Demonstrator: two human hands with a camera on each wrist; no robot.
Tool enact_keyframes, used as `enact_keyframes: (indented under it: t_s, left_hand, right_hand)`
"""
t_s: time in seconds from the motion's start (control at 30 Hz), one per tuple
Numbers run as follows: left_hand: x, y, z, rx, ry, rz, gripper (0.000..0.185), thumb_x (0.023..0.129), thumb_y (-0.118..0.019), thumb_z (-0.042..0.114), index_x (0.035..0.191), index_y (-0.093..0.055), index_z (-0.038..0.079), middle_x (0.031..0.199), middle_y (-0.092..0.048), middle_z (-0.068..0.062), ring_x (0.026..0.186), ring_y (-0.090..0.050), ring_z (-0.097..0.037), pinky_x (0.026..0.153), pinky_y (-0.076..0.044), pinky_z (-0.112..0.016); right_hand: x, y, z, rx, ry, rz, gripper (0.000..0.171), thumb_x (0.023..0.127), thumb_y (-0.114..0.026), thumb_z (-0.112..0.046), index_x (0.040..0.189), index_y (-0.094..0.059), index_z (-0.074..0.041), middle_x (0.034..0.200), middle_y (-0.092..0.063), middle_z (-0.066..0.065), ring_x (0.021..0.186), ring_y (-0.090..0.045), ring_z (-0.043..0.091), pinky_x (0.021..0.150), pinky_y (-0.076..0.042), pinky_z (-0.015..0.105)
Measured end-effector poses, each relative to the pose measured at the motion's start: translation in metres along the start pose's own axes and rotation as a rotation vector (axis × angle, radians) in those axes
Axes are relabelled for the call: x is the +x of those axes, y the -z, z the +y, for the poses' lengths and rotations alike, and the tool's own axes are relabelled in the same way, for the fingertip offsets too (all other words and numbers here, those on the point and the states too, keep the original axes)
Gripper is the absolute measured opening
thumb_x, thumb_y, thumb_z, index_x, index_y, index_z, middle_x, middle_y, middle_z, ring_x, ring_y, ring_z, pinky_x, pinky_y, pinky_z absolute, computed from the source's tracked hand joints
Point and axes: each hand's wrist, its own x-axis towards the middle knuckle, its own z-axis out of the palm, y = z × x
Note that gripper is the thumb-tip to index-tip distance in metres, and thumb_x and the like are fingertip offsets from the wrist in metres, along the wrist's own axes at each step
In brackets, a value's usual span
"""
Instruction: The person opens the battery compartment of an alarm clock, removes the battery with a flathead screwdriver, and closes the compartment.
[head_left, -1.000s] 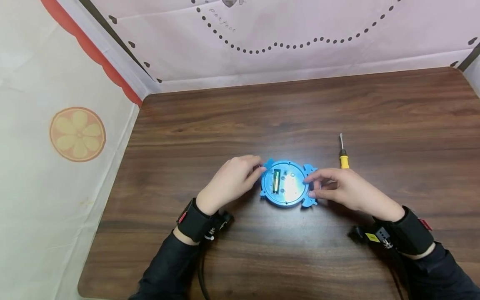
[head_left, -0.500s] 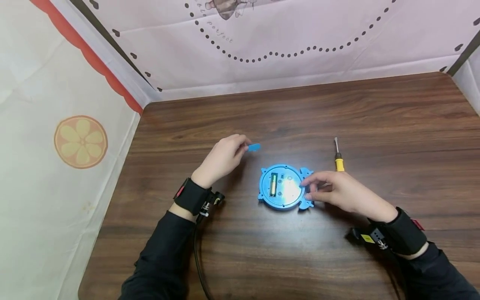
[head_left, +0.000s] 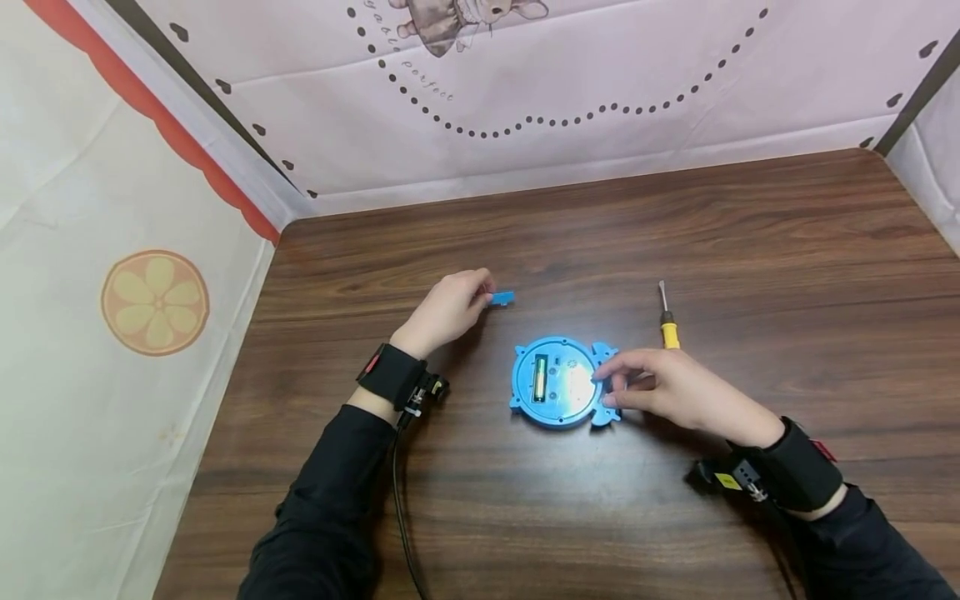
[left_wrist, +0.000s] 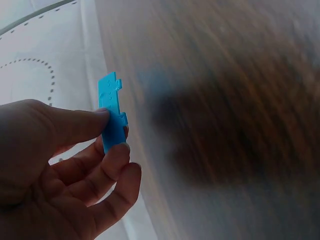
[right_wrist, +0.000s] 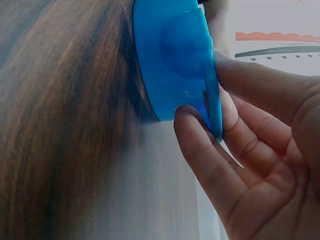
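My left hand (head_left: 448, 309) pinches a small blue battery cover (left_wrist: 111, 112) between thumb and fingers, just above the table. Two little tabs stick out along one edge of that cover. A round blue plastic toy (head_left: 552, 412) with bumps around its rim lies on the table, its back facing up. In its uncovered slot sits one battery (head_left: 540, 378). My right hand (head_left: 663, 385) holds the toy's right side, and the right wrist view has the thumb on one face of a protruding part and fingers around it. The toy's underside is hidden.
Beyond my right hand lies a screwdriver (head_left: 668, 321), its yellow handle partly covered by that hand. The wooden table (head_left: 420, 508) ends at a printed cloth wall (head_left: 525, 158) at the back and another on the left. A black cable (head_left: 401, 508) trails from the left wrist.
My left hand has moved from the toy's left edge up and to the left, carrying the battery cover, then lowered slightly. The right hand stays at the toy. The head view has shifted a little.
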Motion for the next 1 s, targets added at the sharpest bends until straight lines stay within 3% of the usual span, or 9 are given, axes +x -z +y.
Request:
enact_keyframes:
  t_s: [0.13,0.4,0.83,1.0]
  left_hand:
    - [0.005,-0.004,-0.003,0.007,-0.005,-0.028,0.009,0.104,-0.057,0.01,0.107,-0.063,0.004,0.099,-0.064,-0.009,0.085,-0.056,-0.021,0.077,-0.049,-0.037]
    - [0.008,-0.008,-0.002,0.035,0.003,-0.019,0.011,0.104,-0.056,0.01,0.11,-0.062,0.003,0.102,-0.062,-0.01,0.089,-0.058,-0.022,0.078,-0.05,-0.036]
    - [0.01,-0.012,0.001,0.046,0.088,-0.001,0.012,0.104,-0.056,0.011,0.109,-0.062,0.002,0.106,-0.055,-0.013,0.089,-0.055,-0.025,0.078,-0.049,-0.038]
    - [0.011,-0.013,0.0,0.059,0.093,0.0,0.013,0.104,-0.056,0.011,0.109,-0.062,0.001,0.105,-0.056,-0.013,0.09,-0.054,-0.025,0.078,-0.049,-0.038]
  right_hand:
    - [0.0,-0.001,0.0,-0.003,0.009,0.008,0.024,0.095,-0.073,-0.02,0.118,-0.071,-0.014,0.09,-0.06,-0.007,0.088,-0.061,0.011,0.087,-0.055,0.036]
    - [0.0,0.001,0.003,-0.009,0.007,0.006,0.022,0.095,-0.072,-0.021,0.117,-0.071,-0.016,0.092,-0.06,-0.007,0.089,-0.059,0.011,0.089,-0.054,0.038]
    - [0.0,0.001,0.002,-0.008,0.004,0.006,0.02,0.095,-0.072,-0.02,0.115,-0.071,-0.016,0.091,-0.061,-0.008,0.088,-0.06,0.01,0.088,-0.054,0.038]
    - [0.0,0.001,0.002,-0.004,0.0,0.005,0.019,0.096,-0.072,-0.019,0.115,-0.071,-0.017,0.091,-0.061,-0.008,0.088,-0.061,0.011,0.089,-0.054,0.038]
